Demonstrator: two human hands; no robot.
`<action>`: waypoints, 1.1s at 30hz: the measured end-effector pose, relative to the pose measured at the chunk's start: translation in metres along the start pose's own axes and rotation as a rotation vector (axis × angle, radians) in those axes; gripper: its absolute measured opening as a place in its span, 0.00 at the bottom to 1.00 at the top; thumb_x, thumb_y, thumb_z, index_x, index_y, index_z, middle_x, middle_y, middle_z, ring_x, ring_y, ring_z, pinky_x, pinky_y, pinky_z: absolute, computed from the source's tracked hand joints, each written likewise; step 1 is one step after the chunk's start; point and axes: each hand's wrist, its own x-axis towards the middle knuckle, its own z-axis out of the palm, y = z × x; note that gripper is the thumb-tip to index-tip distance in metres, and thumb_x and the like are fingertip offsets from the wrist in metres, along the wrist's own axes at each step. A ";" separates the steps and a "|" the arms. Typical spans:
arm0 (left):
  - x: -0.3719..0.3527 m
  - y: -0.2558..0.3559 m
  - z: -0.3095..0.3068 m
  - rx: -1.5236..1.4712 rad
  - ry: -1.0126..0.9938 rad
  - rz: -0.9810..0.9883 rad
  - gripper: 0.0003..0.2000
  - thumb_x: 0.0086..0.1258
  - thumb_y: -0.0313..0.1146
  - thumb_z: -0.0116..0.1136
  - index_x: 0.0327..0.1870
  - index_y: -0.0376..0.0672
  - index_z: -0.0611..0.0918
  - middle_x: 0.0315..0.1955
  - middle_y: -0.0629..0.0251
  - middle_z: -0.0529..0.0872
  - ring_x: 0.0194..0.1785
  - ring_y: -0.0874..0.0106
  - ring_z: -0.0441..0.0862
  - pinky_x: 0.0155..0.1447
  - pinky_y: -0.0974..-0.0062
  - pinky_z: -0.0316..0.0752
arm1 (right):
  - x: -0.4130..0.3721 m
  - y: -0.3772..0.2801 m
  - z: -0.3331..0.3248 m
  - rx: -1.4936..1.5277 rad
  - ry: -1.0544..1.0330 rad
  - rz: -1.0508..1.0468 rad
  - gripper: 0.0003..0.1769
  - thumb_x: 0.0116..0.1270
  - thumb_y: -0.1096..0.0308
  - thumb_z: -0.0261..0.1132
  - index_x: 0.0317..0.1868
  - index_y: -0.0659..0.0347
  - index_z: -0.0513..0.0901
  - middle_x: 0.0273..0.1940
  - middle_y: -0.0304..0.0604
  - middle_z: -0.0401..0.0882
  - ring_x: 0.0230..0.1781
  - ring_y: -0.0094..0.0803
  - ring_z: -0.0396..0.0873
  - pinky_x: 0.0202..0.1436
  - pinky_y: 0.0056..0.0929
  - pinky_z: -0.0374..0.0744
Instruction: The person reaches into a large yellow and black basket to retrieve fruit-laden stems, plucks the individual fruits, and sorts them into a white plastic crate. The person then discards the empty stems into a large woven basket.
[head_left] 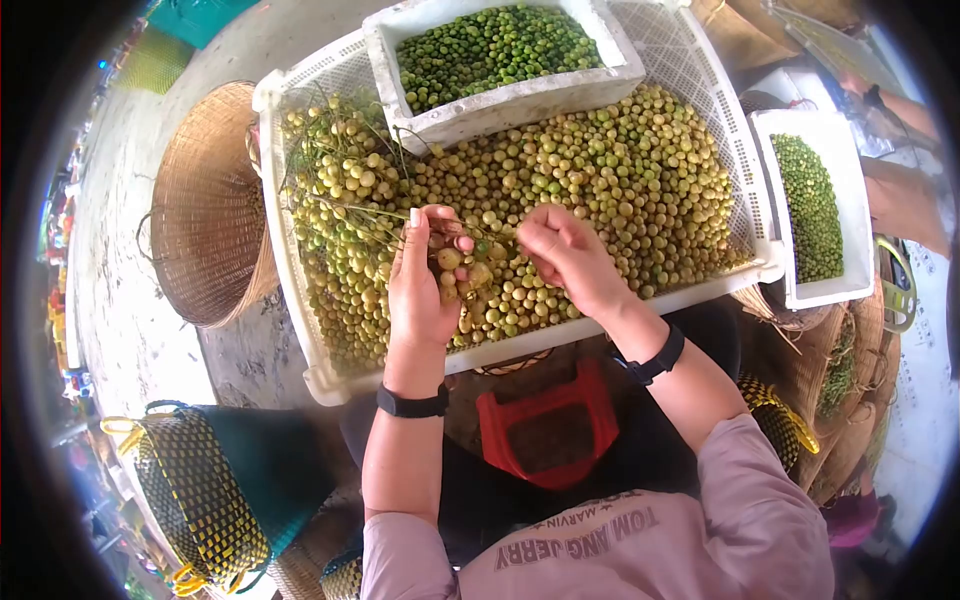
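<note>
A large white plastic crate (330,375) holds a deep layer of small round yellow-green fruits (640,180). My left hand (425,285), palm turned inward, is closed around a bunch of these fruits (455,272), with thin stems (375,209) running out past the thumb to the left. To its right, my right hand (572,258) hovers just over the loose fruits, thumb and fingers pinched together. Whatever its fingertips hold, if anything, is hidden. Fruits still on twigs (350,165) lie heaped in the crate's far left corner.
A white foam box (510,118) of small green fruits rests on the crate's far side. Another foam box (865,270) stands right. Left are a wicker basket (205,200) and a black-yellow woven basket (205,490). A red stool (550,420) sits below; a person's arm (905,200) shows far right.
</note>
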 end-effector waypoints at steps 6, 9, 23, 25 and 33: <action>-0.002 -0.005 0.000 0.030 0.011 0.019 0.15 0.77 0.47 0.47 0.47 0.44 0.77 0.33 0.73 0.77 0.35 0.81 0.76 0.30 0.86 0.68 | -0.007 -0.002 0.017 -0.347 0.032 -0.209 0.13 0.68 0.61 0.66 0.40 0.63 0.78 0.28 0.28 0.72 0.26 0.12 0.66 0.25 0.15 0.64; 0.002 0.003 -0.007 -0.072 0.024 0.032 0.14 0.78 0.46 0.47 0.45 0.45 0.77 0.32 0.73 0.77 0.33 0.81 0.75 0.29 0.86 0.68 | -0.002 -0.001 0.007 -0.254 -0.010 -0.231 0.10 0.70 0.61 0.62 0.40 0.60 0.78 0.28 0.29 0.73 0.25 0.11 0.65 0.23 0.14 0.61; -0.004 0.015 -0.001 -0.344 -0.296 -0.019 0.13 0.79 0.45 0.43 0.34 0.51 0.71 0.25 0.80 0.66 0.25 0.88 0.63 0.18 0.93 0.57 | -0.005 -0.018 0.021 0.175 -0.238 0.079 0.17 0.73 0.49 0.58 0.46 0.54 0.77 0.32 0.26 0.72 0.24 0.11 0.65 0.20 0.11 0.61; -0.005 0.015 -0.003 -0.238 -0.247 -0.014 0.14 0.79 0.47 0.42 0.34 0.51 0.72 0.26 0.79 0.68 0.27 0.87 0.64 0.22 0.91 0.56 | -0.009 -0.016 0.023 0.182 -0.242 0.071 0.16 0.73 0.51 0.59 0.48 0.55 0.77 0.30 0.25 0.70 0.23 0.11 0.64 0.20 0.11 0.61; 0.000 0.010 -0.007 -0.117 -0.180 0.073 0.14 0.79 0.47 0.43 0.36 0.49 0.73 0.29 0.77 0.71 0.29 0.85 0.68 0.28 0.86 0.63 | -0.006 -0.018 0.019 0.000 -0.171 0.048 0.16 0.72 0.55 0.61 0.49 0.59 0.76 0.27 0.24 0.66 0.22 0.10 0.61 0.23 0.12 0.61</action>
